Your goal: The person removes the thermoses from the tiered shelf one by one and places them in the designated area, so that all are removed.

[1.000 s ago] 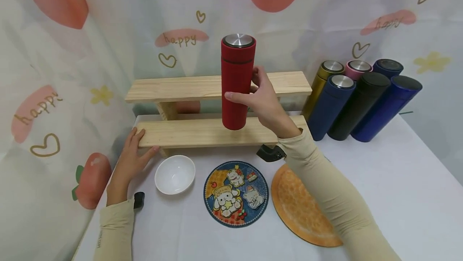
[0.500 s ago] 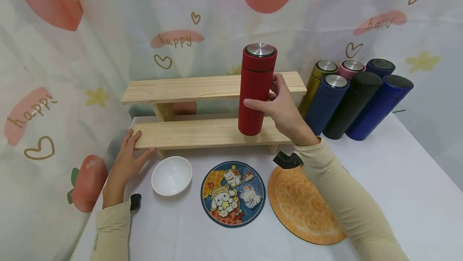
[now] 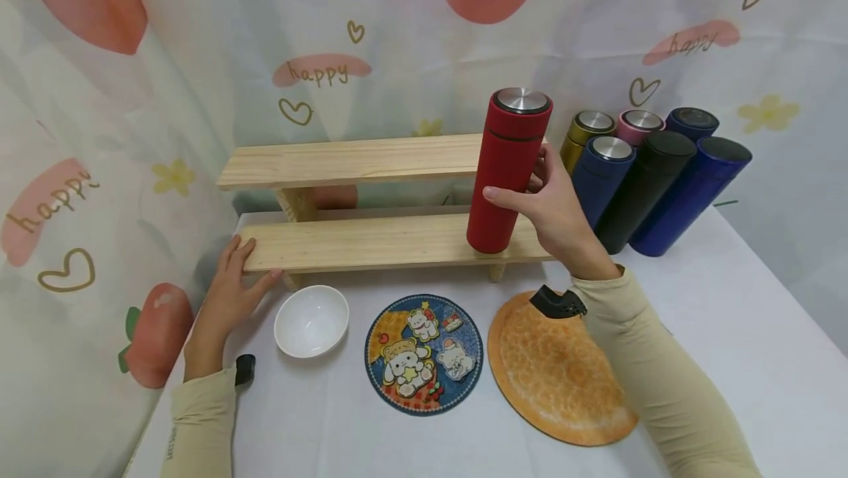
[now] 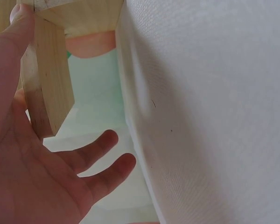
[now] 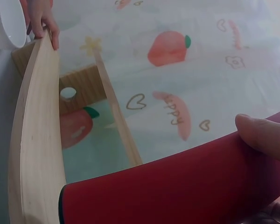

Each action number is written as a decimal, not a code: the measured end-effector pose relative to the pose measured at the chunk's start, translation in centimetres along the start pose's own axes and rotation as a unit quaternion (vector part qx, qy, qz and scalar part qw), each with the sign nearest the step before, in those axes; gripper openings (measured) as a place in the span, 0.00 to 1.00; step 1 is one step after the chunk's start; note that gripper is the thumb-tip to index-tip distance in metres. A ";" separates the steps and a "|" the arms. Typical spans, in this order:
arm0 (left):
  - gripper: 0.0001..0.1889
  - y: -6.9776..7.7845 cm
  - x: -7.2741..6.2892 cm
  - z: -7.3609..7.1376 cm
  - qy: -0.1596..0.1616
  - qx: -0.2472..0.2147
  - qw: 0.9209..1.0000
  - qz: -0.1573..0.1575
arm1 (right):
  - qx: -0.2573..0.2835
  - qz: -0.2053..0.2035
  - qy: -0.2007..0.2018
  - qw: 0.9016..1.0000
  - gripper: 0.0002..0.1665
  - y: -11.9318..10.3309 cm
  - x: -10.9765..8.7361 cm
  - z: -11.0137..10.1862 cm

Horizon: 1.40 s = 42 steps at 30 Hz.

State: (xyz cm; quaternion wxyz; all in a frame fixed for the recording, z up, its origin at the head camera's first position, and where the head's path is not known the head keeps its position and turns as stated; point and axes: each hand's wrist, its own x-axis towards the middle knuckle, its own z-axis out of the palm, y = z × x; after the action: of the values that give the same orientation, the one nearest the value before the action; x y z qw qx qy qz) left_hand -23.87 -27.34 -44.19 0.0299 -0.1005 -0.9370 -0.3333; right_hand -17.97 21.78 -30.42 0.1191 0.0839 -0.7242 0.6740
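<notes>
My right hand (image 3: pixel 563 220) grips a red thermos bottle (image 3: pixel 510 169) with a silver lid, thumb across its near side. The bottle leans slightly, lid toward the right, and its base overlaps the right part of the lower board of a two-tier wooden shelf (image 3: pixel 371 242). I cannot tell whether base and board touch. At the shelf's left end, my left hand (image 3: pixel 225 297) holds the lower board between thumb and fingers. In the left wrist view, two fingers (image 4: pixel 105 175) stretch free of the board end (image 4: pixel 53 88). The red bottle (image 5: pixel 177 186) fills the lower right wrist view.
Several more bottles stand right of the shelf, among them a gold one (image 3: pixel 583 135), a black one (image 3: pixel 645 187) and a shiny blue one (image 3: pixel 692 194). In front lie a white bowl (image 3: pixel 311 322), a round cartoon mat (image 3: pixel 424 355) and a round bread-patterned mat (image 3: pixel 556 375).
My right hand has carried the red bottle rightward and slightly down, and the bottle now tilts more. The left hand stays on the shelf end. The head view has shifted a little.
</notes>
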 end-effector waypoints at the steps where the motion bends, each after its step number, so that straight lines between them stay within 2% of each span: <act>1: 0.48 0.0 0.0 0.0 0.000 0.001 1.000 0.000 | -0.003 0.000 0.004 1.000 0.45 0.0 -0.1 -0.3; 13: 0.49 0.0 -0.1 -0.1 -0.004 -0.001 1.000 -0.005 | -0.046 0.014 0.037 0.998 0.47 0.0 -1.6 -3.0; 20: 0.49 0.1 -0.1 -0.1 -0.005 -0.003 1.000 -0.008 | -0.026 0.015 0.057 0.998 0.48 0.1 -2.1 -4.2; 35: 0.49 0.3 -0.2 -0.2 -0.006 -0.002 1.000 0.000 | -0.023 0.014 0.094 0.995 0.46 0.6 -3.7 -7.0; 42: 0.49 0.3 -0.3 -0.2 -0.007 -0.002 1.000 -0.002 | 0.012 0.002 0.114 0.993 0.43 1.0 -4.6 -8.4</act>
State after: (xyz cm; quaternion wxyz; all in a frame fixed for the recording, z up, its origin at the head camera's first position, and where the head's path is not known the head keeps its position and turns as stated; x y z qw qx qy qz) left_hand -23.54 -27.28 -43.93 0.0229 -0.1010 -0.9365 -0.3349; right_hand -13.33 30.03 -32.13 0.1984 0.0069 -0.6981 0.6880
